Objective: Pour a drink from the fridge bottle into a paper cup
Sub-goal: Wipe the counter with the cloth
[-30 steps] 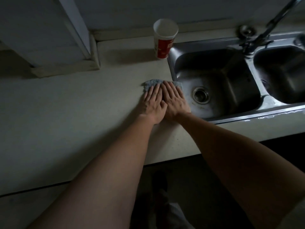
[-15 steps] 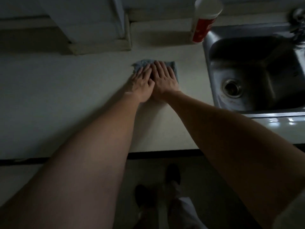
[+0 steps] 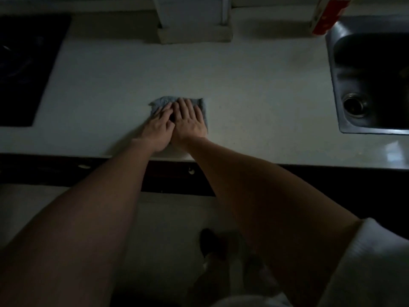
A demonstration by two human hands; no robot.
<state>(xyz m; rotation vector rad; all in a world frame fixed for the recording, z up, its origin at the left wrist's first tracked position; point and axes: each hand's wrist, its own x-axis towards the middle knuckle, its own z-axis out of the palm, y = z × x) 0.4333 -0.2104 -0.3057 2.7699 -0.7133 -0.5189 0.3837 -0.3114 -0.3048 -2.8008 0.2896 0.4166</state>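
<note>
A red and white paper cup stands at the top right of the pale countertop, just left of the sink, its rim cut off by the frame. A small blue-grey cloth lies flat on the counter near the front edge. My left hand and my right hand press down on it side by side, fingers straight. No bottle is in view.
A steel sink with a round drain fills the right side. A dark hob sits at the far left. A white cabinet post stands at the back. The dark counter front and the floor lie below.
Both hands have slid the cloth leftward along the counter, away from the sink and the cup, and nearer the front edge. The view has followed them left.
</note>
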